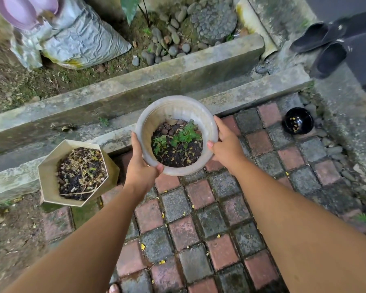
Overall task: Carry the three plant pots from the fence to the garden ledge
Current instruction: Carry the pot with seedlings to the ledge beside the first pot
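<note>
Held pot: a round, pale grey plant pot (176,135) with dark soil and small green, feathery seedlings, held up in the air over the near edge of the concrete garden ledge (118,137) and the paving.
Left hand: the left hand (143,166) grips the pot's near-left rim, thumb on top, fingers curled around the outside.
Right hand: the right hand (225,142) clasps the right rim, thumb over the lip, fingers wrapped under the side.
Second pot: a cream, eight-sided pot (77,173) of dry twigs and dark soil stands to the left, against the ledge.
Ground: red and grey square paving blocks (199,229) lie below the arms.
Further out: a small glossy black bowl (297,121) sits on the paving at the right; black sandals (319,47) lie beyond it; a grey crumpled sack (76,37) rests on soil behind the ledge.
</note>
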A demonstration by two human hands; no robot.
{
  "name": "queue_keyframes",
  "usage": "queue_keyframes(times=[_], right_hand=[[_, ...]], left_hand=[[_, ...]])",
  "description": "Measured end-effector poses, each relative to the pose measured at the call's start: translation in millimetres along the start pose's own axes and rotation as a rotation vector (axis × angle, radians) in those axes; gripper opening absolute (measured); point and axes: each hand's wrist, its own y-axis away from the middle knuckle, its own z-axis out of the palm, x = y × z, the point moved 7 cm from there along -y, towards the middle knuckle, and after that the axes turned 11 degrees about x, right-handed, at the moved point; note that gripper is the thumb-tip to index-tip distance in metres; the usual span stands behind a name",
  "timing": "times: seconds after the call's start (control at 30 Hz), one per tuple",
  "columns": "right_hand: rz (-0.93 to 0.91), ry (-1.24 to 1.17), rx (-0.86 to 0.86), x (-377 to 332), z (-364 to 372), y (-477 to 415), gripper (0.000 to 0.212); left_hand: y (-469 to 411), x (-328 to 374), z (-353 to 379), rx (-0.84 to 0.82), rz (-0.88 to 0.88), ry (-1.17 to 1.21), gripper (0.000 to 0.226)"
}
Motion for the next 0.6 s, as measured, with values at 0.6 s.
queue_keyframes(times=[0.6], right_hand=[[-0.127, 0.329, -0.018, 9, -11, 27, 0.067]], left_hand=[[1, 25, -16, -0.082, 0.148, -0.736, 0.123]])
